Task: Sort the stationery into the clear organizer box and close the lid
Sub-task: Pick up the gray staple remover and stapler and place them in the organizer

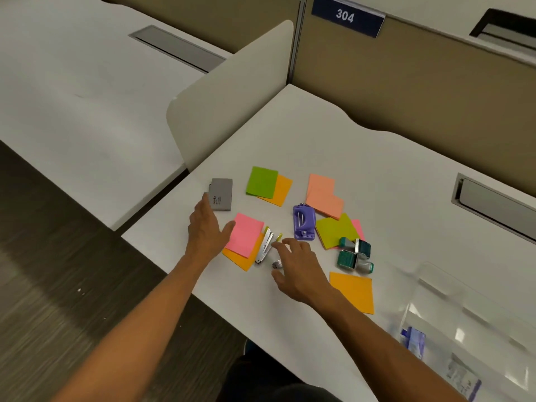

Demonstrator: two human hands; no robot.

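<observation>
Head view cuts off the clear organizer box (470,329) at the lower right edge; its walls blur into glare, and the bluish packets inside are hard to make out. On the white desk (377,158) lie scattered sticky-note pads: a pink pad (246,237) over an orange one, just beside the left hand (207,232), whose relaxed fingers reach toward a grey box (222,194), touching its near end. The right hand (298,271) hovers with loosely spread fingers, gripping nothing, just beside a silver stapler (265,246) and a small metal clip (277,264), partly hidden.
</observation>
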